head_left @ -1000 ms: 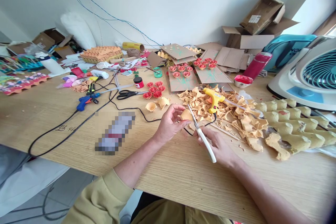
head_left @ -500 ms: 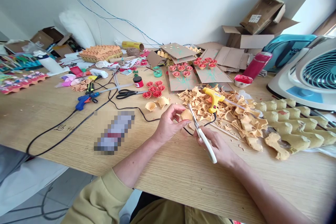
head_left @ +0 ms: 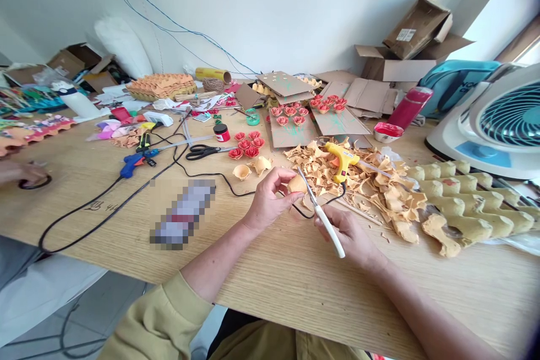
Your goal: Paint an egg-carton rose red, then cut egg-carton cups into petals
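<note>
My left hand [head_left: 272, 202] pinches a small orange egg-carton cup [head_left: 297, 184] between thumb and fingers. White-handled scissors [head_left: 329, 229] are gripped in my right hand [head_left: 350, 236], their blades lying against the cup's right side. Just behind both hands spreads a heap of torn orange carton scraps [head_left: 312, 160], with a yellow glue gun [head_left: 341, 161] resting on it. Two more cut carton cups [head_left: 242, 172] sit to the left of the heap. Beyond them stand several red paper roses [head_left: 248, 145] beside black-handled scissors [head_left: 202, 151].
A blue glue gun [head_left: 134, 164] and its looping black cord lie left, near a blurred-out flat object [head_left: 183, 214]. Egg trays [head_left: 468, 197] and a fan [head_left: 489, 124] occupy the right. Another person's hand [head_left: 27, 173] holds a dark ring-shaped thing at the far left.
The scissors have shifted slightly left and their blades look closer together at the cup. Another person's hand has come into view at the left edge.
</note>
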`<state>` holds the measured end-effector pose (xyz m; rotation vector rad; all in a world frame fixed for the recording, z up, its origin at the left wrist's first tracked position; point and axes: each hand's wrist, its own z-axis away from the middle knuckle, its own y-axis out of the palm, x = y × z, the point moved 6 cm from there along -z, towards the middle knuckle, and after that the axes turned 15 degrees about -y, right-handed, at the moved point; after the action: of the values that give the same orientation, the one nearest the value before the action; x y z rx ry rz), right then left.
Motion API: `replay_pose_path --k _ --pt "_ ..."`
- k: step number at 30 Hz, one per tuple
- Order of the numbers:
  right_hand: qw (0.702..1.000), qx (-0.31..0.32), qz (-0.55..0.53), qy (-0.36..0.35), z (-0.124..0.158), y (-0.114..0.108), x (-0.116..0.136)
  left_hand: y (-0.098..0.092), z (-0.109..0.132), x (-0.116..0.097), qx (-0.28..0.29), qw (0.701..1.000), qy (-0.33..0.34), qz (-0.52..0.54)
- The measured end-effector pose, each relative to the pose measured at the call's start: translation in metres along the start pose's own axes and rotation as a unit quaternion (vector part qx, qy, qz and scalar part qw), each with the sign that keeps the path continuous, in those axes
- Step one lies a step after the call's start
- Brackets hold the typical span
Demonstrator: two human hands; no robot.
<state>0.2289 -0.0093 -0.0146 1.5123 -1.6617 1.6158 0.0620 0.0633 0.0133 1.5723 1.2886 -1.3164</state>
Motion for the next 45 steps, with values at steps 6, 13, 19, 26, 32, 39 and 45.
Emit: replay_pose_path --k 6,13,19,26,32,39,45 --pt "0.999 -0.026 -0.033 0.008 -0.003 0.003 -0.005 0.003 0.0 0.006 0.016 0.998 -0.04 0.045" --pt "0.999 -0.016 -0.034 0.017 -0.002 0.001 -0.004 0.003 -0.002 0.006 0.03 0.996 -0.027 0.076" --pt "1.0 0.015 -0.024 -0.006 -0.002 0.004 0.001 0.003 -0.003 0.013 0.01 0.995 -0.048 0.089" --pt "0.999 0.018 -0.028 -0.022 -0.002 0.004 0.002 0.007 -0.001 0.013 0.03 0.993 -0.043 0.109" --pt "0.999 0.02 -0.029 -0.027 -0.002 0.004 0.001 0.01 0.0 0.014 0.043 0.992 -0.036 0.117" --pt "1.0 0.008 -0.016 -0.024 -0.003 0.003 0.0 0.011 0.001 0.016 0.039 0.992 -0.035 0.116" --pt "1.0 0.001 -0.006 -0.012 -0.001 0.002 -0.002 0.008 -0.001 0.016 0.039 0.993 -0.03 0.11"
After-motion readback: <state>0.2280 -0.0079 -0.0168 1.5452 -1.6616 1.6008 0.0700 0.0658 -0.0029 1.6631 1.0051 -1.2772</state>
